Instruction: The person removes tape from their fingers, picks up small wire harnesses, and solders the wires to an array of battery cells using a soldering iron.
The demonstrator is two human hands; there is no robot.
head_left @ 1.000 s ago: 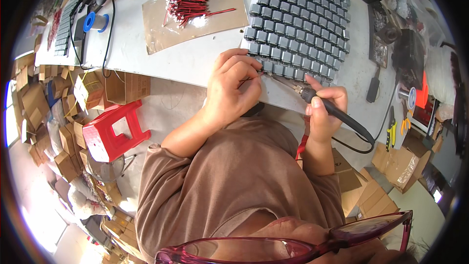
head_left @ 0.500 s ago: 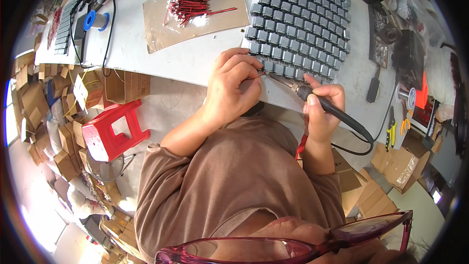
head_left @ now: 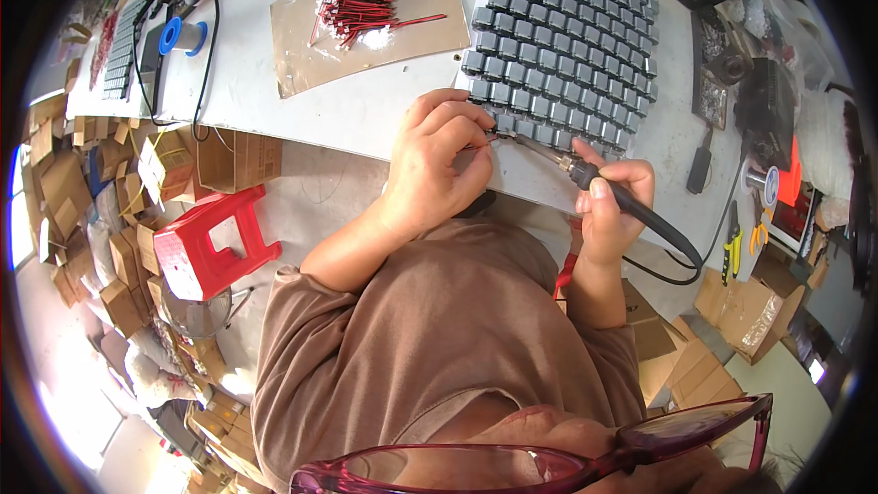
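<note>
My right hand holds a soldering iron with a black handle, its metal tip pointing left at the near-left corner of a grid of small grey block-shaped parts. Pinched at that same corner, my left hand grips a thin red-and-black wire, mostly hidden by the fingers. The iron's tip is close to the left fingertips and the nearest row of blocks. Whether it touches a block or the wire is too small to tell.
A pile of red-and-black wires with white connectors lies on a brown sheet. Left stands a blue solder spool. At right are another spool and yellow-handled cutters. A red stool and cardboard boxes occupy the floor.
My right hand and the soldering iron have shifted slightly to the right. My left hand stays at the grid's corner with its fingers still pinched.
</note>
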